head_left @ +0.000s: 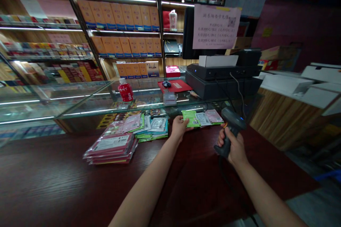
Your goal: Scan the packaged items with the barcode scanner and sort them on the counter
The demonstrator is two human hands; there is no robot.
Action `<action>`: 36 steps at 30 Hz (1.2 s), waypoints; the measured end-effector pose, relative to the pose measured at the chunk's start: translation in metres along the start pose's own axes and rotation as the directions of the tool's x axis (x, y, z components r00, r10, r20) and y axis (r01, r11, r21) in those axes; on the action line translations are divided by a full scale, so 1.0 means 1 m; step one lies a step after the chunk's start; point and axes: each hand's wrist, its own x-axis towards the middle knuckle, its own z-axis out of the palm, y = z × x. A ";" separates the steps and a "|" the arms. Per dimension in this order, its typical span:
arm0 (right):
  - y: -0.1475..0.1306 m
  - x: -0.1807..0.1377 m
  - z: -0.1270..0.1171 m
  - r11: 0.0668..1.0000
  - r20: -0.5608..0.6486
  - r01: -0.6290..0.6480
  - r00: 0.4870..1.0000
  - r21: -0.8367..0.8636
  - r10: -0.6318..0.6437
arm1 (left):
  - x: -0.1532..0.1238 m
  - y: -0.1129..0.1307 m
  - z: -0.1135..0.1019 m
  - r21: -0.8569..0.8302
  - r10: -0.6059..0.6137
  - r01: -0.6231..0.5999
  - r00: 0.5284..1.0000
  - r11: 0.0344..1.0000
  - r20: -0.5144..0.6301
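My left hand (181, 127) pinches a small green packet (190, 118) by its left edge, just above the dark wooden counter (170, 191). In my right hand (236, 145) is a black barcode scanner (231, 122), gripped by its handle, with a small blue light on its head. Right of the green packet lie a white packet (204, 119) and a pink packet (214, 116). To the left of my left hand is a loose pile of small packets (157, 126), pink, green and blue. Nearer me sits a stack of larger pink packages in clear wrap (112, 145).
Behind the counter stands a glass display case (87, 94) with a red bottle (125, 90) and a computer mouse (167, 84) on a red mat. A monitor (188, 33) bearing a paper sign rises above a black cash drawer (223, 85). The scanner's cable (229, 181) hangs toward me.
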 end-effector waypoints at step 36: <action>0.004 0.012 -0.005 0.998 -0.124 -0.004 0.992 -0.058 -0.003 | 0.009 -0.017 0.038 0.924 0.296 -0.373 0.876 -0.083 0.380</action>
